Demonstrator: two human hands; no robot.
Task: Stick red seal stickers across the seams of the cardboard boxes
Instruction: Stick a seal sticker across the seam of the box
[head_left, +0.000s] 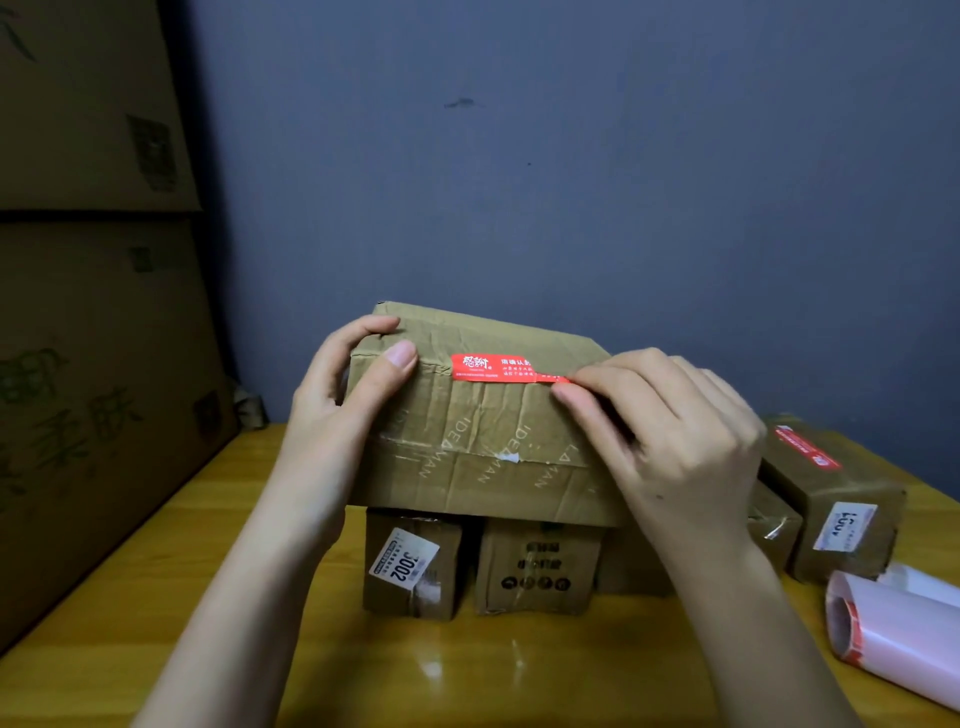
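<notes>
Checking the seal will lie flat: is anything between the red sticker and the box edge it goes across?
Nothing visible. The red sticker already lies on the top box, and the right hand presses its right end down.

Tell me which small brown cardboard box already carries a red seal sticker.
The small brown cardboard box at the far right; the two small ones under the big box show none.

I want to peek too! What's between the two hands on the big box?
In the head view, the red seal sticker on the big box, between left hand and right hand.
</notes>
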